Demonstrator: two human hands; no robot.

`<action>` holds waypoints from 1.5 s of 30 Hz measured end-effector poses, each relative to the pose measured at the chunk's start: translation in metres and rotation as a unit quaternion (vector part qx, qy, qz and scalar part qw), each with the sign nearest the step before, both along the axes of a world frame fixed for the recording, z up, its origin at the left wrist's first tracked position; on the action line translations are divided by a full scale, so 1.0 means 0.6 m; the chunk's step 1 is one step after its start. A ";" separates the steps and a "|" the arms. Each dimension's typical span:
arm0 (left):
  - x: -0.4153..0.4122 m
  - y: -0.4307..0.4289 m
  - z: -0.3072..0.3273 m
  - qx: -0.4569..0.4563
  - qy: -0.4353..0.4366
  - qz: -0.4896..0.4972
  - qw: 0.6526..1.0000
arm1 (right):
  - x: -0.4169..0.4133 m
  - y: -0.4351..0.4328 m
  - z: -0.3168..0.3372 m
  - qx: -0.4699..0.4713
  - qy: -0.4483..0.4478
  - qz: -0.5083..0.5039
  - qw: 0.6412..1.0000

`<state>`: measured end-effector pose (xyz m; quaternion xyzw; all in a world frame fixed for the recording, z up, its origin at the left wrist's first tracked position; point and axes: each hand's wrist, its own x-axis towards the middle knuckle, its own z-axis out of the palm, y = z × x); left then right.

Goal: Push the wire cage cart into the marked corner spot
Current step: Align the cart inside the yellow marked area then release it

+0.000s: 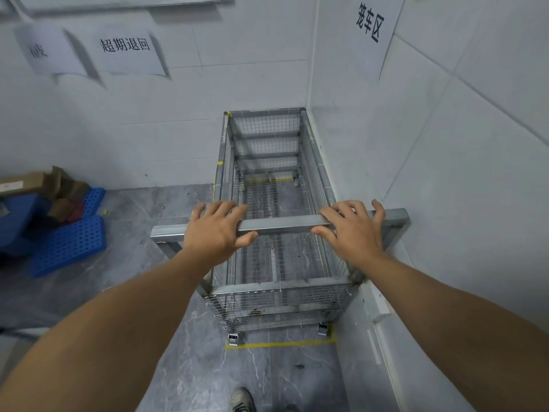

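The wire cage cart (269,304), empty and made of grey metal mesh, stands in the corner with its far end against the back wall and its right side along the right wall. Its front wheels sit just inside a yellow tape line (282,343) on the floor. My left hand (217,230) lies on the left part of the cart's handle bar (285,225), fingers stretched over it and thumb under it. My right hand (353,230) lies on the right part of the bar the same way, fingers spread and lifted at the tips.
Blue perforated plastic pallets (68,242) and torn cardboard boxes (23,182) lie on the floor to the left. Paper signs hang on the back wall (127,46) and on the right wall (370,22). My shoe (242,399) shows at the bottom, on the grey marble floor.
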<state>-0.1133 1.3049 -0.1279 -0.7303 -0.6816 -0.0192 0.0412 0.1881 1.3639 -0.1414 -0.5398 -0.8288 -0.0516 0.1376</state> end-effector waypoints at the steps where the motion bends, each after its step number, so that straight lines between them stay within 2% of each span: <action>1: 0.000 0.002 0.002 -0.007 0.010 0.000 1.000 | 0.001 0.002 -0.001 0.004 -0.001 0.002 1.000; 6: 0.011 0.000 0.015 -0.035 0.019 0.025 0.999 | 0.001 -0.001 0.002 0.004 0.005 0.004 1.000; 12: 0.020 -0.012 0.022 -0.061 -0.005 0.056 0.997 | -0.006 -0.004 0.024 -0.082 -0.023 -0.009 0.996; 19: 0.023 -0.029 0.016 -0.034 -0.064 0.069 0.995 | -0.011 -0.010 0.029 -0.110 -0.032 -0.022 0.993; 26: 0.021 -0.039 0.030 -0.035 -0.065 0.052 0.996 | -0.022 -0.014 0.049 -0.122 -0.009 0.015 0.992; 35: -0.011 -0.074 0.104 0.037 -0.104 0.049 0.993 | -0.111 -0.049 0.125 -0.067 0.071 0.046 0.994; 45: -0.071 -0.204 0.217 0.113 -0.091 0.052 0.988 | -0.190 -0.179 0.238 0.010 0.085 0.026 0.996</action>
